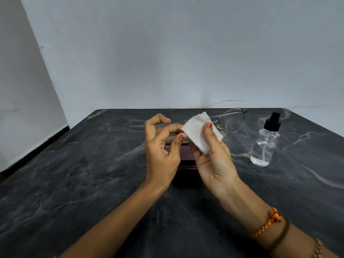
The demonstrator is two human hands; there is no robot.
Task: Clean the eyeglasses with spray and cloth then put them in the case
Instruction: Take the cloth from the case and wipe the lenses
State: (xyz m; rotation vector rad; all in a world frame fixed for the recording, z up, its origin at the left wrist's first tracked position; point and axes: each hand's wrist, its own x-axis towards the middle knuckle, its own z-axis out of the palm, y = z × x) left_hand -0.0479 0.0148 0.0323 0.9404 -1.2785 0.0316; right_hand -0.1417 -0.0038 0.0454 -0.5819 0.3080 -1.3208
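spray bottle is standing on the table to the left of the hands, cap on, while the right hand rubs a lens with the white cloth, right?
Not quite. The head view shows the spray bottle standing to the right of the hands, not the left. The rest holds: it is upright on the table with its black cap on, and the right hand holds the white cloth against a lens of the eyeglasses.

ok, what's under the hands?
A purple case on the dark table, mostly hidden by both hands; open or closed can't be told.
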